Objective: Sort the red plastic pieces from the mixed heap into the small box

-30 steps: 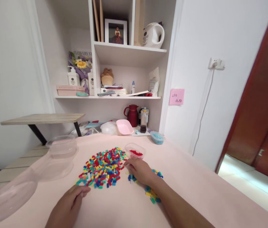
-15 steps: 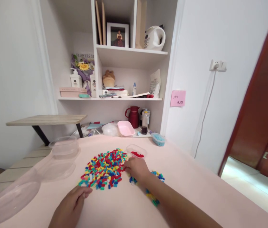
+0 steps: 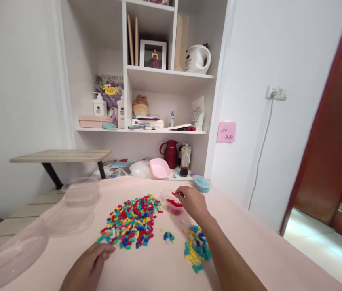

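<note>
We read "FLOWERS ST", cut off by a shelf upright, on the bouquet [image 3: 110, 87] far beyond the left hand [image 3: 89, 263]; beyond and right of the right hand [image 3: 193, 203], a pink note [image 3: 226, 132] bears "250" above handwriting we cannot make out. Print on the white pump bottle [image 3: 100, 107] is too small to read. A red piece [image 3: 174, 193] sits between the right thumb and fingertips, above the clear tub [image 3: 163, 195]; its exposed end points left, its long axis roughly crosswise, partly covered. We find the hands well apart: the right palm-down, wrist bent, forearm slanting in from lower right; the left resting beside the near edge of the mixed pile [image 3: 131, 222], fingers curled, and whether it grips anything we cannot tell.
</note>
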`<state>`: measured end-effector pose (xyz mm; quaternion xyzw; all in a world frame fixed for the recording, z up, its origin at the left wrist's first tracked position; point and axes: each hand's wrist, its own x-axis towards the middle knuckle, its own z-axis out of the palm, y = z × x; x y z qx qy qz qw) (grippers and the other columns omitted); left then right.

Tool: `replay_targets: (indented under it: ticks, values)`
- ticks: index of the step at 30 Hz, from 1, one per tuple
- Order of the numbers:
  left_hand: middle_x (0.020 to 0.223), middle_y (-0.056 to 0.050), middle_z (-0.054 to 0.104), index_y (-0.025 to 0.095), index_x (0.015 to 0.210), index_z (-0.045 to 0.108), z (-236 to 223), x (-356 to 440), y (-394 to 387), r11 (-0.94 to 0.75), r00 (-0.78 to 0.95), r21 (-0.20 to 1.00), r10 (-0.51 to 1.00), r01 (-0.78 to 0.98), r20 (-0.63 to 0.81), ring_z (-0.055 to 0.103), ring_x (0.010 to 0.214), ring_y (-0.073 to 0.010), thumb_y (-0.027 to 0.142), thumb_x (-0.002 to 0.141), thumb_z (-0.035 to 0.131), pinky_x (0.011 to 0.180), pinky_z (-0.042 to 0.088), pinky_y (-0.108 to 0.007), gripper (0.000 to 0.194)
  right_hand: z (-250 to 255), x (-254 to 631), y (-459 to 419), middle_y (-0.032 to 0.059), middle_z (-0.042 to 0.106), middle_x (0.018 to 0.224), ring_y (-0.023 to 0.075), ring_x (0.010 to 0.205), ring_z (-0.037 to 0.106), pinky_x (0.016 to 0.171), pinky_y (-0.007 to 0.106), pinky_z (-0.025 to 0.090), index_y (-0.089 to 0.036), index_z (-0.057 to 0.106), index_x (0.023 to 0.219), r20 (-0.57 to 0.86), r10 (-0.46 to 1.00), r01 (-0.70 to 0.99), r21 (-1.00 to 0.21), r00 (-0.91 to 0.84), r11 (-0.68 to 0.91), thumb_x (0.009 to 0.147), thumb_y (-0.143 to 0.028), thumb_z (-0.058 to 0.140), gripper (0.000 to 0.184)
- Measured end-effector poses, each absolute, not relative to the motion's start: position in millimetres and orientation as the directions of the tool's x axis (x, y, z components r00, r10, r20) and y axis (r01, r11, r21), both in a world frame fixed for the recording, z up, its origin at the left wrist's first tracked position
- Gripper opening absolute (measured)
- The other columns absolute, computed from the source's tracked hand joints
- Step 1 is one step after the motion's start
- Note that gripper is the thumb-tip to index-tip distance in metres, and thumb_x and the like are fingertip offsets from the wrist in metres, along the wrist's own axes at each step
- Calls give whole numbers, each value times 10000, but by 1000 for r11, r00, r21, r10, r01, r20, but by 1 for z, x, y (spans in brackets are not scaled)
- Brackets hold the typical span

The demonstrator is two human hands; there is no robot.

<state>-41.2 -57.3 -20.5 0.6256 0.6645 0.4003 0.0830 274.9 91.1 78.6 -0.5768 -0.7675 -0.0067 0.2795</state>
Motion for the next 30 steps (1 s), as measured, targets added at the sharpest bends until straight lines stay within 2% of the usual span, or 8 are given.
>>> replay_targets:
  ticks: [5,9,12,15,18,21,25,30]
  values:
    - [877,-1,775,285,810,764,-20,-42,-56,-96,-211,619,890,779,404,719,841,-192,379,773,487,782,577,-277,295,70,283,92,7,731,958,188,871,635,656,268,363,-281,708,1011,461,884,877,-391,-77,280,876,-274,558,202]
    - [875,0,776,281,796,761,-14,-39,-58,-97,-213,616,886,782,411,719,840,-191,368,771,492,777,575,-270,284,65,270,85,7,732,917,174,823,638,695,265,407,-261,711,1015,526,845,756,-514,-94,404,895,-270,522,223]
    - [873,-5,775,275,807,760,-8,-35,-60,-100,-198,610,894,786,401,717,843,-190,365,785,475,780,569,-266,300,59,252,75,-3,726,851,147,778,637,707,236,433,-233,729,883,513,784,533,-580,-348,616,890,-230,510,219]
    - [877,-16,770,263,812,755,-2,-31,-62,-100,-178,603,906,791,384,711,849,-192,355,798,455,800,561,-273,314,48,233,64,0,718,843,148,823,632,728,223,433,-222,737,840,415,634,382,-542,-653,749,830,-158,565,184]
    - [906,-27,763,253,826,749,1,-29,-64,-91,-174,604,914,792,366,704,879,-195,345,815,434,827,550,-288,329,36,220,57,12,687,941,159,882,602,724,231,406,-242,736,914,326,593,438,-438,-736,785,771,-128,610,222]
    - [918,-33,756,243,848,742,3,-27,-66,-80,-172,609,923,789,344,698,883,-194,336,834,418,824,547,-296,337,26,217,57,15,634,1015,161,883,571,702,237,382,-261,712,966,279,616,505,-378,-737,776,744,-191,663,238]
    - [884,-29,747,245,858,737,2,-27,-67,-68,-173,603,927,795,333,695,866,-188,296,840,400,792,551,-299,341,23,223,66,11,628,974,143,817,549,669,225,362,-227,691,905,235,634,521,-400,-737,754,728,-184,670,184]
    - [877,-22,750,259,855,747,-1,-30,-65,-94,-163,591,916,801,366,700,870,-192,316,831,416,800,556,-305,337,24,232,74,-3,644,846,120,733,550,623,196,361,-205,694,922,188,623,482,-481,-759,732,722,-85,611,248]
